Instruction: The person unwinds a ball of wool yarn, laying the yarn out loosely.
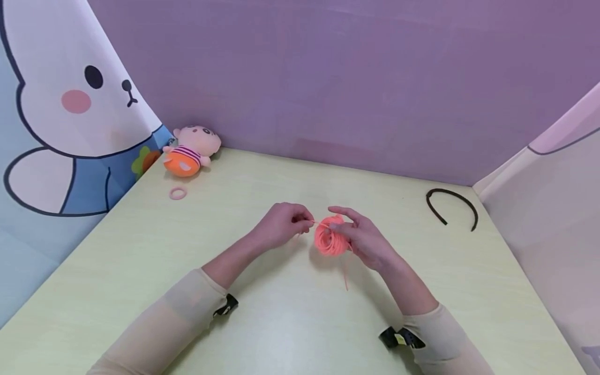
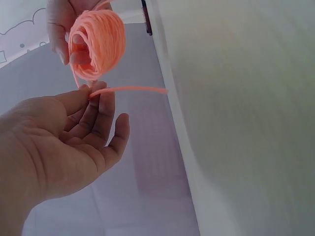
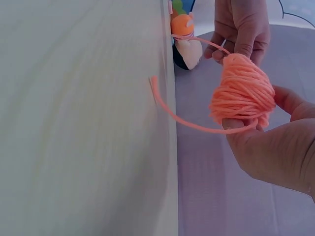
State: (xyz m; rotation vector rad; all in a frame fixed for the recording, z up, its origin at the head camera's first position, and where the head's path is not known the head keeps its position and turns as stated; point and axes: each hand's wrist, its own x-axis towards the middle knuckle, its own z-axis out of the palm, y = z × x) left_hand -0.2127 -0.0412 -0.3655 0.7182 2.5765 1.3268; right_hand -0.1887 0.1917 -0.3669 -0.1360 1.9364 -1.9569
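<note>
A small wound ball of coral-orange yarn (image 1: 330, 237) is held above the table by my right hand (image 1: 367, 240). In the right wrist view the thumb and fingers grip the ball (image 3: 243, 91) from its near end, and a loose tail of yarn (image 3: 189, 124) dangles from there. My left hand (image 1: 285, 225) pinches a strand between thumb and forefinger, just left of the ball. The left wrist view shows a short free end (image 2: 130, 89) sticking out past those fingertips, while the strand's other side runs up to the ball (image 2: 101, 42).
A plush doll (image 1: 189, 152) in orange shorts lies at the table's back left corner, with a pink ring (image 1: 177, 193) in front of it. Toward the right edge lies a dark headband (image 1: 452, 194). A purple curtain (image 1: 300, 94) hangs behind the pale table (image 1: 262, 333).
</note>
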